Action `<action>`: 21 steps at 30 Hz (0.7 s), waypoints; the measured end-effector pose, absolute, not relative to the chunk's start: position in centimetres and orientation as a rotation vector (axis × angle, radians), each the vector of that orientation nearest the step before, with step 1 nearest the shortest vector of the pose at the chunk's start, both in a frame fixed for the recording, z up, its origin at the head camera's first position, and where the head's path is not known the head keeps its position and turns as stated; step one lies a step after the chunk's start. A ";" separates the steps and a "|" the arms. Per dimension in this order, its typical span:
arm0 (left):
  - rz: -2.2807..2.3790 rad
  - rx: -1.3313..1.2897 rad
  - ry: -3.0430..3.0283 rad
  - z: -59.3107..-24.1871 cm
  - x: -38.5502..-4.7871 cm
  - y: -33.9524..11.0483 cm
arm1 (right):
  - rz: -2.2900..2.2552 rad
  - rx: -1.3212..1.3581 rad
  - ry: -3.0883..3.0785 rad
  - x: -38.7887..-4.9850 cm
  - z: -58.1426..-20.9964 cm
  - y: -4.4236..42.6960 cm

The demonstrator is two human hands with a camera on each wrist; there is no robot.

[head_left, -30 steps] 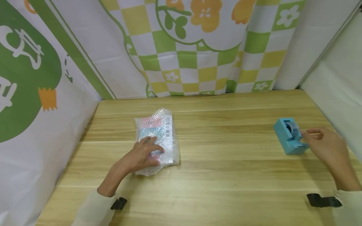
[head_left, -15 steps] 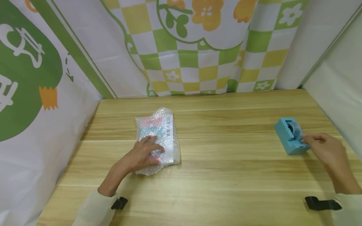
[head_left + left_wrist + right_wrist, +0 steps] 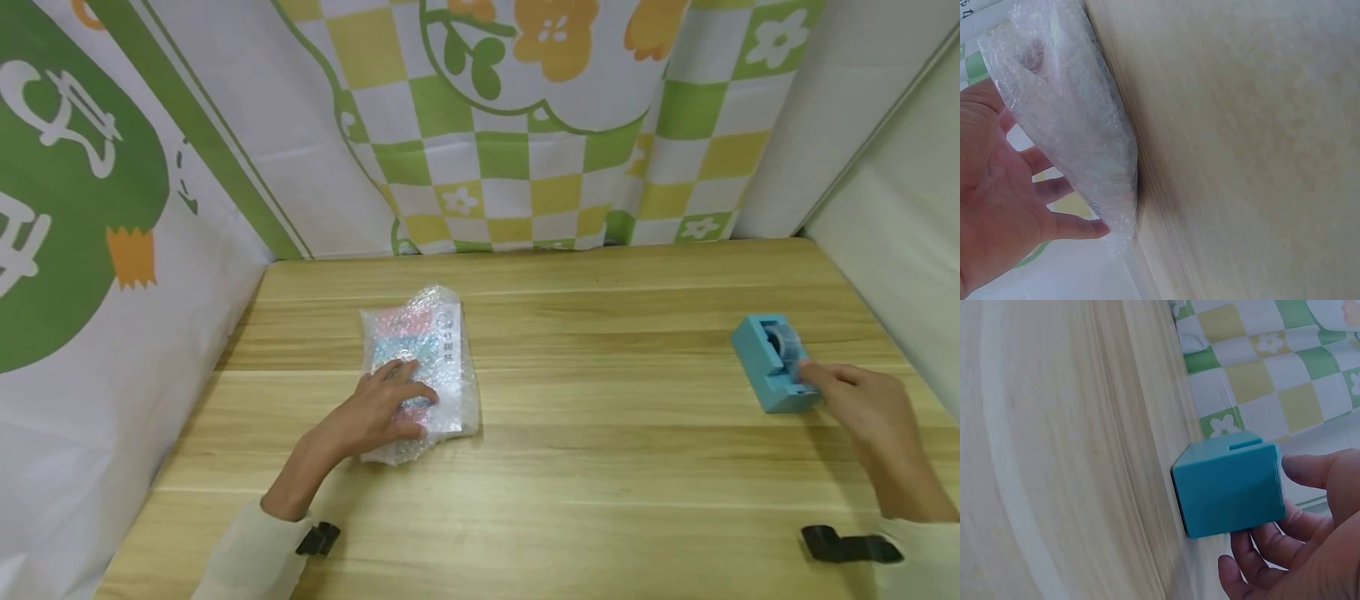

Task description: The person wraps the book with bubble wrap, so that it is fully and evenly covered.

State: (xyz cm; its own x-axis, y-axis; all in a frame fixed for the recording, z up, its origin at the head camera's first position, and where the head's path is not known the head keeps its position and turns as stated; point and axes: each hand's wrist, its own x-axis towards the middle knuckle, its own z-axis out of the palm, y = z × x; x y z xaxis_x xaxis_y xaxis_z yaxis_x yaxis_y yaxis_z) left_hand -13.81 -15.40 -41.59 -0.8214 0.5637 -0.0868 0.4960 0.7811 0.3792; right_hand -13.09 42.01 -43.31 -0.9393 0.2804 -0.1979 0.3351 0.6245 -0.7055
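In the head view a flat, book-like item in bubble wrap [image 3: 450, 367] lies on the left half of the table, with a pink and blue cover and a white strip of printed characters. My left hand [image 3: 382, 414] rests on its lower left part with fingers spread. The left wrist view has the left hand [image 3: 1004, 187] beside the bubble wrap [image 3: 1079, 112], fingertips touching it. Far to the right is a blue tape dispenser [image 3: 759, 367] with a roll of clear tape [image 3: 784, 340]. My right hand [image 3: 866, 408] has its thumb and forefinger at the tape; the dispenser [image 3: 1232, 490] hides the forefinger's tip in the right wrist view.
The wooden table [image 3: 600, 467] spans the space between the two hands. A checked curtain [image 3: 540, 183] hangs along its back edge. White printed fabric [image 3: 202, 333] closes the left side, and a plain pale sheet [image 3: 900, 192] the right.
My right hand has come slightly down and left at the tape, its forefinger now straighter towards the roll. The left hand and the wrapped item stay in place.
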 end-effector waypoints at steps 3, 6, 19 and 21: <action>0.502 0.839 2.780 -41.6 -13.8 -15.4 | -1.257 0.554 2.765 -13.2 -43.4 41.9; 0.503 0.840 2.782 -41.6 -13.8 -15.4 | -1.288 0.555 2.770 -13.5 -43.6 42.0; 0.522 0.818 2.775 -41.8 -13.8 -15.3 | -1.421 0.494 2.692 -13.9 -43.7 42.0; 0.531 0.814 2.773 -41.8 -13.8 -15.3 | -1.452 0.484 2.674 -13.9 -43.7 41.9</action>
